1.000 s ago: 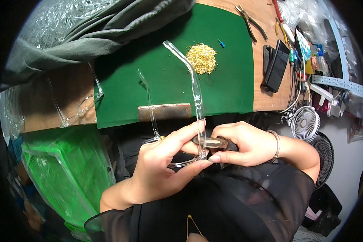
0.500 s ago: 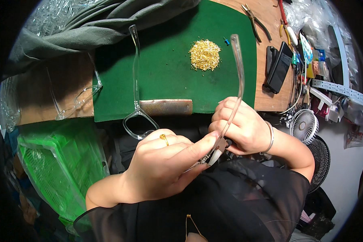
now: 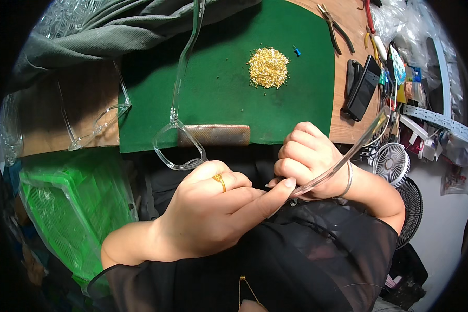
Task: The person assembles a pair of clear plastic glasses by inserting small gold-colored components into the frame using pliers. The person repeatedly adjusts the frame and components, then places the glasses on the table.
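My left hand (image 3: 208, 213) is closed round a clear eyeglass frame (image 3: 181, 70), which it holds above my lap. One temple points away over the green mat (image 3: 229, 99); the other slants right, passing over my right wrist. One empty lens rim shows beyond my left knuckles, while the rest lies hidden behind the hand. My right hand (image 3: 309, 161) is curled with its fingers folded, close beside my left fingertips. What it grips is hidden behind the hands. A heap of tiny gold-coloured pieces (image 3: 269, 67) lies on the mat, with a small blue pin-like piece (image 3: 297, 51) near it.
A textured metal bar (image 3: 213, 135) lines the mat's near edge. Another clear eyeglass frame (image 3: 109, 115) rests left. Grey cloth (image 3: 104, 44) lies far left, a green crate (image 3: 62, 208) below. At right are pliers (image 3: 336, 28), a black phone (image 3: 362, 88) and a white fan (image 3: 391, 163).
The eyeglass frame has turned in my left hand: its right temple has swung down to the right, and its far temple reaches further up. The tool tip seen between my hands is now hidden.
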Demonstrator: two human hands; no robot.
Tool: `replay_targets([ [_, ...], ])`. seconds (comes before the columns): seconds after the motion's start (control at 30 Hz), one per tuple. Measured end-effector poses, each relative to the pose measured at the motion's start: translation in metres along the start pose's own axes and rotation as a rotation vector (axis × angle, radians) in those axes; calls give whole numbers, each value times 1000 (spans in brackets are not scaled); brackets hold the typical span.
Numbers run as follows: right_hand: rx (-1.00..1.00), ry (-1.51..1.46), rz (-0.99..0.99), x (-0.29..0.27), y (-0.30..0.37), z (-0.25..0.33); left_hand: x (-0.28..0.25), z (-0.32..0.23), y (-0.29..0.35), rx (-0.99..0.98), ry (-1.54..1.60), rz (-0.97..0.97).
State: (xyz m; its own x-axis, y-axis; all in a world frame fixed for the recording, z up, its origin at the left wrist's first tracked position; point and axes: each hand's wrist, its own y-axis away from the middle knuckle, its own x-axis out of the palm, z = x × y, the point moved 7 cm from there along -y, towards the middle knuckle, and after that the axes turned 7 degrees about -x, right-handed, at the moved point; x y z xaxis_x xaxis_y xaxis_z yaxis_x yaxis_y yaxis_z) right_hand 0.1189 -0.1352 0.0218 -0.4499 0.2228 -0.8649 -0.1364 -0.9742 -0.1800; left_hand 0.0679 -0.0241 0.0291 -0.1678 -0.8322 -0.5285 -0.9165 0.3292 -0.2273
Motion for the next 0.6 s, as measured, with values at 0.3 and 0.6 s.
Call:
replay_targets([
  [0.3,-10,34,21,5,4,-1,2,-1,1,24,-49,13],
  [0.6,59,37,90,10,5,1,12,1,7,-5,-73,92],
])
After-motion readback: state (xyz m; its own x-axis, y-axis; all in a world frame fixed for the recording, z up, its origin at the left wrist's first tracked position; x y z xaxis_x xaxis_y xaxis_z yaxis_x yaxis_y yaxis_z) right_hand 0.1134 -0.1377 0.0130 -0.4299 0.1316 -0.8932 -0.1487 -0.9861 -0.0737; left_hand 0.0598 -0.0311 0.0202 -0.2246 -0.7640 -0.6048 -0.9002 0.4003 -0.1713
